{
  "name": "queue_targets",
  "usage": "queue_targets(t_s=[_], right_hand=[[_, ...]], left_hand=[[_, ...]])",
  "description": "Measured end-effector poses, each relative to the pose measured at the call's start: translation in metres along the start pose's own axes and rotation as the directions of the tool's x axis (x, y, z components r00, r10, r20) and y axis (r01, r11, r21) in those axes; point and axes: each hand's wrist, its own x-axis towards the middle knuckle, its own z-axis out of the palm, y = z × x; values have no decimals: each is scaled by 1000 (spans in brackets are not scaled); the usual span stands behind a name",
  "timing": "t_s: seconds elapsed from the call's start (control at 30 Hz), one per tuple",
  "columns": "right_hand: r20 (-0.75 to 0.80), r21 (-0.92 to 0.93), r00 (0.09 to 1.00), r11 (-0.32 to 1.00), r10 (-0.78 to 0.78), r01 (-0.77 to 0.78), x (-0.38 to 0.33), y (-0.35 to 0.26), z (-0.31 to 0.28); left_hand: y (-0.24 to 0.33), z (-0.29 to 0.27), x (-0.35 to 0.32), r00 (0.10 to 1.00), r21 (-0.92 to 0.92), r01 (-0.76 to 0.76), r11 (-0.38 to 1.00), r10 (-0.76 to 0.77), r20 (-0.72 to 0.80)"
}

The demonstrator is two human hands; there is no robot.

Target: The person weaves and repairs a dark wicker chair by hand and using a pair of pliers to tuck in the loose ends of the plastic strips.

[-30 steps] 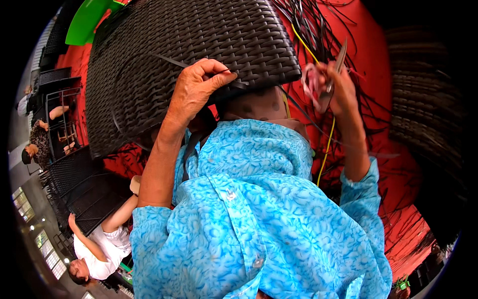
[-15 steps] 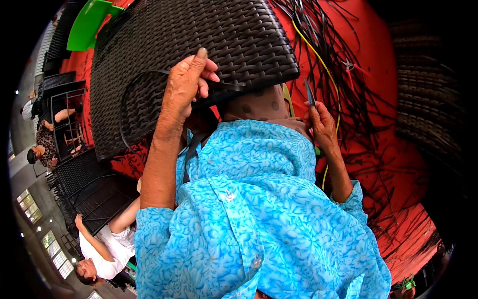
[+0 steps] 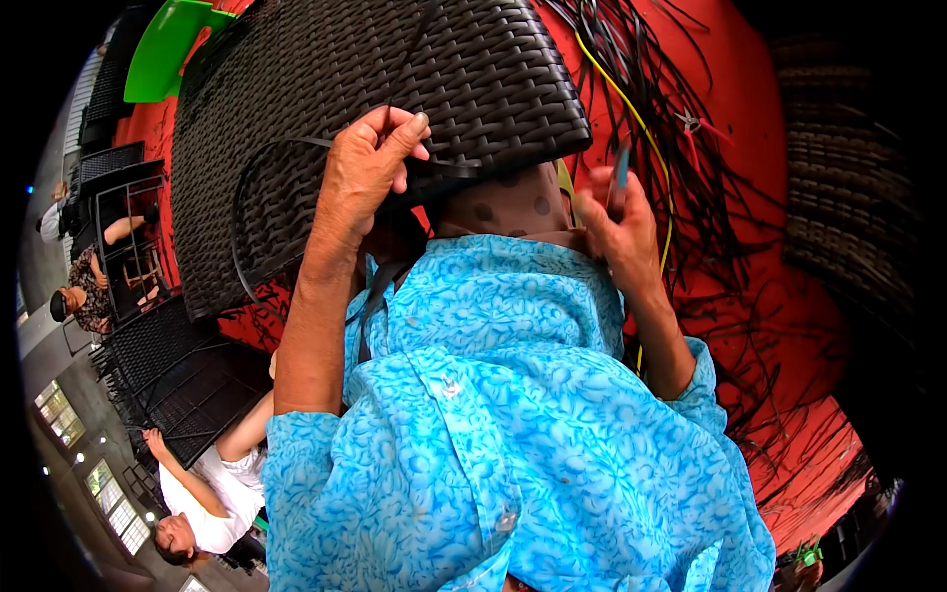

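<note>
Left hand (image 3: 370, 168): a dark strand (image 3: 296, 148) is being pinched at the woven panel (image 3: 395, 69).
Right hand (image 3: 617, 232): a thin tool (image 3: 621, 178) is being gripped.
Progress: panel largely woven; loose strips (image 3: 681, 128) are remaining.

Left hand (image 3: 367, 173) on woven panel (image 3: 375, 89)

The right hand (image 3: 617, 232) is blurry, and the thin thing in it is too. The shirt (image 3: 513, 434) hides the lap.
</note>
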Motion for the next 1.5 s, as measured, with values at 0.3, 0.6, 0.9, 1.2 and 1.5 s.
queue_targets(t_s=[0.3, 0.6, 0.9, 1.2, 1.5], right_hand=[[157, 208, 979, 965, 127, -159, 29, -15, 26], [22, 104, 999, 994, -37, 35, 61, -51, 21], [50, 231, 998, 972, 35, -46, 68, -54, 17], [56, 296, 995, 953, -88, 67, 64, -52, 21], [61, 296, 997, 955, -50, 30, 62, -44, 21]], left_hand=[[3, 5, -4, 996, 176, -77, 981, 85, -41], [30, -2, 22, 991, -41, -126, 991, 128, 49], [36, 4, 37, 982, -104, -127, 986, 140, 125], [37, 16, 23, 986, -128, -133, 983, 144, 83], [34, 23, 15, 956, 206, -293, 934, 291, 40]])
